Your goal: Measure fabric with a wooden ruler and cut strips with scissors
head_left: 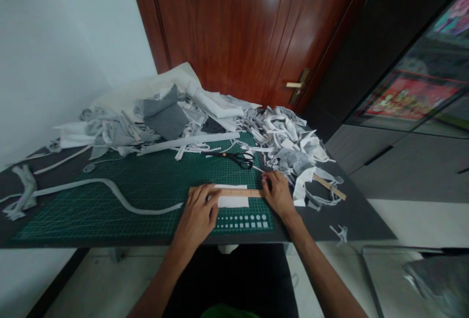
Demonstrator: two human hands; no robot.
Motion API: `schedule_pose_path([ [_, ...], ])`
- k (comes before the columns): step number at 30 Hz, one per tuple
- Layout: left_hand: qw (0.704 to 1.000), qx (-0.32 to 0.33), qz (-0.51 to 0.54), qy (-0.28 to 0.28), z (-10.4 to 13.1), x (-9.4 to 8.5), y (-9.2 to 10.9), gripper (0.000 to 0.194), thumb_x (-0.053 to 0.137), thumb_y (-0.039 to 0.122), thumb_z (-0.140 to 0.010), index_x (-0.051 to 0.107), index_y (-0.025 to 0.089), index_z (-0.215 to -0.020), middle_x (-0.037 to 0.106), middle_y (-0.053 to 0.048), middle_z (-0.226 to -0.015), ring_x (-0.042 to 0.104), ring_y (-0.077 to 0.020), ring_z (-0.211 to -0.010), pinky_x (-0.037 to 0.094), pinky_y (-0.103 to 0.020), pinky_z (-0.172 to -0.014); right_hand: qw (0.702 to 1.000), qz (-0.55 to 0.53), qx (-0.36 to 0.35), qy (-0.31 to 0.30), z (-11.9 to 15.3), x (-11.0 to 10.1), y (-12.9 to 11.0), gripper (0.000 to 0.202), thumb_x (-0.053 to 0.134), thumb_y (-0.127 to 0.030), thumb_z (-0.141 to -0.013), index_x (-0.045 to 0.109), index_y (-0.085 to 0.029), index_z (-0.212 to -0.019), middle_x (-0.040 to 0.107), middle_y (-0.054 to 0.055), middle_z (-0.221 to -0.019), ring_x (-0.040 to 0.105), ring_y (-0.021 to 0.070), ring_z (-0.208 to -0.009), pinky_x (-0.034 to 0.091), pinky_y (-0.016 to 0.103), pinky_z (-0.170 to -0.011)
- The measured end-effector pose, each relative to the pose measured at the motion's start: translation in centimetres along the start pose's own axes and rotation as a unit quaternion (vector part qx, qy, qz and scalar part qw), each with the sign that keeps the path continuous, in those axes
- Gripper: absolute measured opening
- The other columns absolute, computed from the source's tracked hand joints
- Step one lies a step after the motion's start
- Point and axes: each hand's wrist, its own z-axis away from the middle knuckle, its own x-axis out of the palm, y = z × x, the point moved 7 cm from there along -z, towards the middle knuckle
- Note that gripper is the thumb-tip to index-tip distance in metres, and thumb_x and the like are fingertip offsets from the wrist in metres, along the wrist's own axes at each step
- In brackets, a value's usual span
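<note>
A wooden ruler point(238, 193) lies across a small white cloth piece point(233, 202) on the green cutting mat point(146, 191). My left hand point(200, 213) rests on the ruler's left end and the cloth's left edge, its fingers spread. At the ruler's right end, my right hand point(279, 195) has its thumb and fingers closed around the tip. Black scissors point(234, 157) lie on the mat beyond the ruler. A long pale fabric strip point(120, 196) curves over the mat to the left of my left hand.
Grey and white fabric point(164, 113) is heaped along the back of the dark table point(351, 215), with cloth scraps point(289, 137) at the right. A second wooden stick point(330, 187) lies among scraps. Behind stands a wooden door point(227, 25); cabinets point(381, 157) are at the right.
</note>
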Motion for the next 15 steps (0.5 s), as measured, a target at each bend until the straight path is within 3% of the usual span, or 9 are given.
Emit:
schedule_pose_path([
  [5, 0.998, 0.029, 0.036, -0.039, -0.1, 0.4, 0.9, 0.037, 0.051, 0.014, -0.099, 0.068, 0.022, -0.131, 0.065, -0.010, -0.127, 0.058, -0.0282, -0.125, 0.051, -0.050, -0.110, 0.998, 0.010, -0.046, -0.040, 0.8, 0.2, -1.6, 0.022, 0.061, -0.036, -0.100, 0.065, -0.019, -0.114, 0.063, 0.012, -0.112, 0.057, 0.0324, -0.106, 0.045, 0.049, -0.094],
  [10, 0.999, 0.024, 0.022, -0.038, 0.0, 0.4, 0.8, 0.039, 0.049, 0.015, -0.100, 0.068, 0.024, -0.134, 0.065, -0.010, -0.129, 0.058, -0.0291, -0.125, 0.052, -0.052, -0.109, 0.982, -0.086, -0.121, -0.117, 1.1, 0.8, -2.9, 0.023, 0.072, -0.039, -0.097, 0.068, -0.024, -0.114, 0.064, 0.009, -0.114, 0.057, 0.0298, -0.112, 0.045, 0.047, -0.099],
  [15, 0.999, 0.022, 0.009, -0.037, 0.0, 0.5, 0.7, 0.040, 0.049, 0.017, -0.101, 0.065, 0.023, -0.137, 0.064, -0.010, -0.133, 0.057, -0.0286, -0.129, 0.051, -0.050, -0.111, 0.984, -0.090, -0.103, -0.111, 1.0, 1.3, -2.2, 0.021, 0.067, -0.033, -0.101, 0.070, -0.022, -0.119, 0.066, 0.010, -0.114, 0.060, 0.0294, -0.110, 0.045, 0.047, -0.097],
])
